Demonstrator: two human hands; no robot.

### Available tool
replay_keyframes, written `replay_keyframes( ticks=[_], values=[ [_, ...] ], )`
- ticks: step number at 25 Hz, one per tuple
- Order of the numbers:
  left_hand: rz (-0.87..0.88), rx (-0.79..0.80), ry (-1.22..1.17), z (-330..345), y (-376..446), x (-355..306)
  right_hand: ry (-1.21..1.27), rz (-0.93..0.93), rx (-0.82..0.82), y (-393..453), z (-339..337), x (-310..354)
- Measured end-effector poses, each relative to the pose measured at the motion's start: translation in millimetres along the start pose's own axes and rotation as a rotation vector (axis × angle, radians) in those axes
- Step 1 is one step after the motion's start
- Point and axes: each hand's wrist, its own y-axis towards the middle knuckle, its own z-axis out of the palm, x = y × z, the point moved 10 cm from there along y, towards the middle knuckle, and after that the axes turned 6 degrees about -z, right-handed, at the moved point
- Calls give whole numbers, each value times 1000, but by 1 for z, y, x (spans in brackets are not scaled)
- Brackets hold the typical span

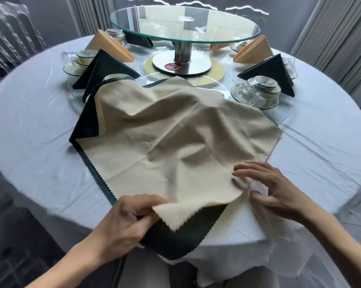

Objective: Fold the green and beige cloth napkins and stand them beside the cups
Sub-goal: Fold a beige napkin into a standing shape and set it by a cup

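Observation:
A large beige napkin [175,132] lies unfolded and rumpled on top of a dark green napkin [183,231], whose edges stick out at the left and at the near corner. My left hand [131,217] pinches the near corner of the beige napkin and lifts it off the green one. My right hand [264,188] rests with spread fingers on the beige napkin's right near edge. Folded green napkins [104,69] and orange-beige napkins [111,44] stand beside glass cups [77,61] around the table.
A white tablecloth [40,142] covers the round table. A glass turntable [183,23] on a metal post [182,53] stands in the middle. Stacked glass cups and saucers [256,90] sit at the right, with folded napkins [271,71] behind them. Clear chairs [7,28] stand at the left.

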Motion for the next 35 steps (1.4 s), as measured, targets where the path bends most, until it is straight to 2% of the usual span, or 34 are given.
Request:
replay_keyframes(
  ticks=[1,3,6,8,12,13,15,18,21,23,25,28,32,35],
  values=[
    [-96,3,-192,-5,5,1,-1,2,34,1,0,-8],
    [-135,5,-389,-11,12,-9,-34,57,7,9,-10,-30],
    [-83,64,-391,-8,18,-23,-160,223,-137,27,-38,-68],
    [-56,132,-165,0,16,-17,-170,277,-175,35,-47,-81],
    [355,271,587,32,-14,-10,-110,273,-265,32,-49,-86],
    [406,318,700,41,-23,-3,-99,274,-287,29,-49,-87],
    [471,306,765,47,-33,0,-94,275,-314,25,-50,-88],
    [521,179,678,39,-34,-12,-79,257,-340,23,-49,-88],
    [423,123,524,28,-26,-12,-72,239,-344,23,-46,-85],
    [235,78,276,16,-17,-7,-30,217,-308,23,-45,-84],
    [19,23,-47,1,-6,0,47,171,-201,25,-39,-76],
    [-61,-51,-405,-19,2,-11,42,152,-143,32,-39,-72],
    [-59,-50,-453,-32,9,-23,-111,225,-318,41,-50,-92],
    [-82,67,-397,-18,7,-26,-247,243,-457,31,-74,-89]
  ],
)
